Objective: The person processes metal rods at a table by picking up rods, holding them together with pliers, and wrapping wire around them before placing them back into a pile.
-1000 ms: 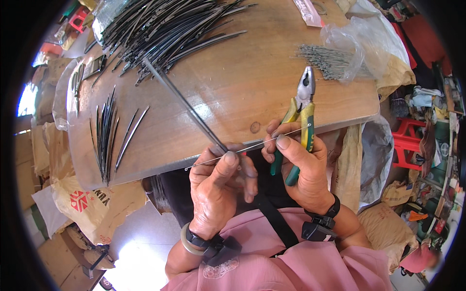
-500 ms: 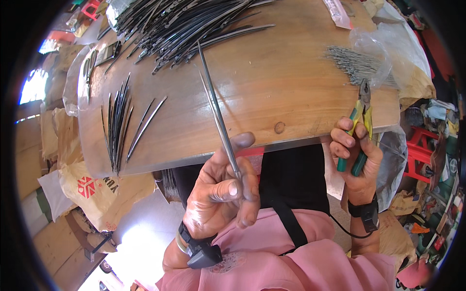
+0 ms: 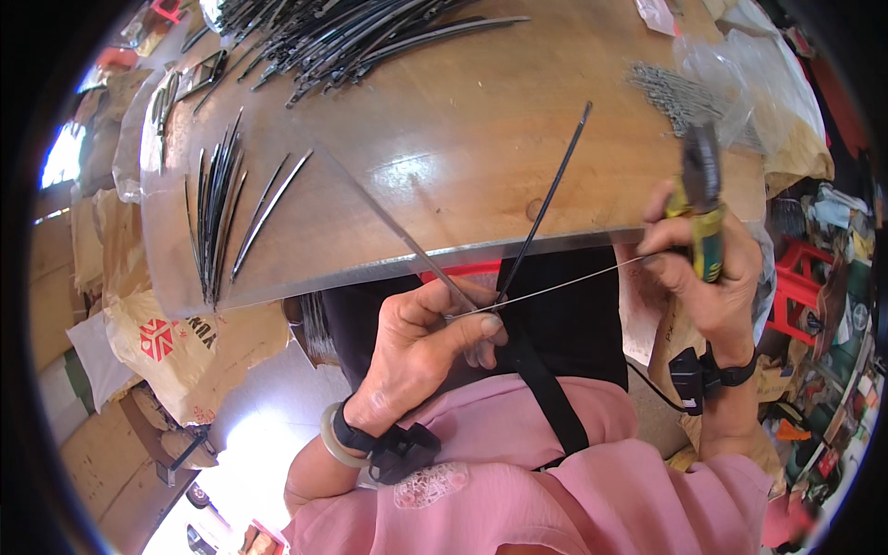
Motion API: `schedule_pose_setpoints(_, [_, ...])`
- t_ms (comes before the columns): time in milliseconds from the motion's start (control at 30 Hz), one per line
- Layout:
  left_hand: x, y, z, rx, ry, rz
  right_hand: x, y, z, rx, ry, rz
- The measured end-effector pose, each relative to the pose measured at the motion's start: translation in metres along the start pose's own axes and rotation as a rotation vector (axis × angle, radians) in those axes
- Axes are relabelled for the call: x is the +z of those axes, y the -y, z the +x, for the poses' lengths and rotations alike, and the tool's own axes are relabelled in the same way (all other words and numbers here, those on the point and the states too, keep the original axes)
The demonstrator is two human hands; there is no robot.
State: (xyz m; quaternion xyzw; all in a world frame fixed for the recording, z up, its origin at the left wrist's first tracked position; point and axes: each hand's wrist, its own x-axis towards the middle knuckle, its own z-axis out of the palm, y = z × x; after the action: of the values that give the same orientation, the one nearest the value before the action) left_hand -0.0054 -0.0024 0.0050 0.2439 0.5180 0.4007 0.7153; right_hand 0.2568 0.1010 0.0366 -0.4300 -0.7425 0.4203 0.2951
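Note:
My left hand [image 3: 416, 342] is closed in front of the table edge, pinching the lower ends of two slender metal rods. A grey rod [image 3: 398, 227] slants up to the left and a dark rod [image 3: 555, 185] slants up to the right, making a V. From the pinch a thin wire [image 3: 573, 282] stretches to my right hand [image 3: 717, 277], whose thumb and finger hold its other end. That hand also grips a pair of pliers [image 3: 703, 176] with yellow-green handles, jaws pointing up and blurred by motion.
The wooden table [image 3: 462, 148] carries a big pile of dark rods [image 3: 342, 37] at the back, a smaller bunch [image 3: 217, 203] at left with two rods [image 3: 268, 213] beside it, and a bundle of thin wires [image 3: 671, 97] at right. A red stool [image 3: 795, 291] stands beyond my right arm.
The two rods, formerly nearly parallel, now spread into a V. A wire now runs between my hands. My right hand has turned the pliers and pinches the wire.

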Motion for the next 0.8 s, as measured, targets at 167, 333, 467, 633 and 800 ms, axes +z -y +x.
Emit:
schedule_pose_setpoints(167, [-0.01,0.006,0.007,-0.115,0.001,0.037,0.02,0.011,0.026,-0.19,0.064,-0.145])
schedule_pose_setpoints(333, [-0.014,0.001,0.005,-0.137,0.01,0.009,-0.004,-0.003,0.02,-0.126,-0.006,-0.045])
schedule_pose_setpoints(467, [-0.008,-0.001,0.0,-0.148,0.01,-0.007,0.001,-0.008,0.012,-0.061,0.051,-0.025])
schedule_pose_setpoints(633, [-0.005,0.0,0.001,-0.183,0.059,0.08,0.033,0.0,0.023,-0.371,0.113,-0.336])
schedule_pose_setpoints(800, [-0.006,-0.001,-0.004,-0.193,0.041,0.142,0.041,-0.004,0.031,-0.461,0.235,-0.4])
